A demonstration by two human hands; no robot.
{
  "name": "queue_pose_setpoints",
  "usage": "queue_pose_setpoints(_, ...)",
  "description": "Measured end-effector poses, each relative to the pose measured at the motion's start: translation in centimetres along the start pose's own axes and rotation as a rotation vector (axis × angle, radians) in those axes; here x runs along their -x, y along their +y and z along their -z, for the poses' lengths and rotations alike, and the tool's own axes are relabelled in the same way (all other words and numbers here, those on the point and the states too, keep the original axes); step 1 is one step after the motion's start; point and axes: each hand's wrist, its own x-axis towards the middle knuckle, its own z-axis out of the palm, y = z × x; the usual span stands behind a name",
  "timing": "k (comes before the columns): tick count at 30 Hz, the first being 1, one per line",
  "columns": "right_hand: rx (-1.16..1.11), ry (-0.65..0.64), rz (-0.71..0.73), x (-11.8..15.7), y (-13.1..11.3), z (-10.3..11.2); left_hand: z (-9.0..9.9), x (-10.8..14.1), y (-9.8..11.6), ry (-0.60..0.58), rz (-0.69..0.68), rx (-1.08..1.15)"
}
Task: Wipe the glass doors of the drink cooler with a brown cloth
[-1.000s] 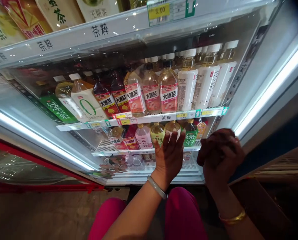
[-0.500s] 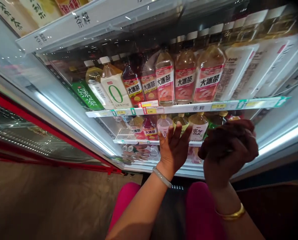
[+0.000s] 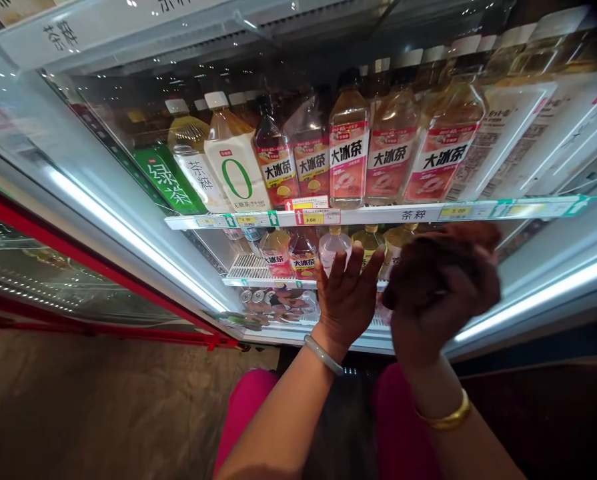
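Note:
My left hand (image 3: 347, 293), with a pale bangle at the wrist, has its fingers spread before the lower bottle shelf and holds nothing. To its right my right hand (image 3: 443, 287), above a gold bangle, is wrapped round a dark, crumpled cloth (image 3: 413, 267); shadow hides much of it. Between the hands and the bottles there appears to be a glass door. Behind the left fingers are a pink-labelled bottle (image 3: 334, 247) and a yellow-green one (image 3: 369, 248). A white shelf edge (image 3: 368, 215) with price tags runs above both hands.
Larger tea bottles (image 3: 348, 150) line the upper shelf. Cans (image 3: 258, 295) lie at the bottom left. A red frame (image 3: 103, 267) of the neighbouring cooler slants along the left, above the brown floor (image 3: 128, 400). My knees, in pink, are below.
My right hand has moved left with the dark cloth, closer to my left hand. The left hand stays spread in nearly the same place. The view has shifted, and the upper bottles look larger.

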Motion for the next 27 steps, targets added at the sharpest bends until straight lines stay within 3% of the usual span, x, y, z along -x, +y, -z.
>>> queue_pose_setpoints(2,0.043,0.019,0.129,0.8,-1.0,-0.8,-0.1,0.3,-0.2,-0.003,0.001,0.031)
queue_pose_setpoints(5,0.04,-0.088,0.215,2.6,-0.4,-0.4,0.1,0.1,-0.7,-0.011,-0.024,0.074)
queue_pose_setpoints(9,0.15,0.027,0.086,1.1,0.8,1.2,1.0,-0.6,-0.6,-0.005,-0.042,0.111)
queue_pose_setpoints(12,0.17,0.093,-0.011,-1.0,-1.0,0.5,1.5,-0.9,-0.3,0.006,0.037,0.18)
queue_pose_setpoints(15,0.085,-0.02,0.057,0.1,-2.9,-0.9,1.5,-0.7,-0.9,0.003,0.101,0.217)
queue_pose_setpoints(18,0.034,-0.174,0.133,2.9,-2.9,-0.9,1.4,-0.3,-2.3,0.026,0.021,0.193)
queue_pose_setpoints(21,0.089,-0.101,0.078,3.4,-2.1,-0.2,1.5,0.1,-3.6,0.016,-0.034,0.158)
queue_pose_setpoints(24,0.1,0.015,-0.039,2.0,-3.1,-1.0,1.8,0.5,-4.1,0.011,0.0,0.155)
queue_pose_setpoints(27,0.052,-0.049,0.011,2.2,-5.1,-2.8,2.0,0.7,-4.6,0.002,0.053,0.171)
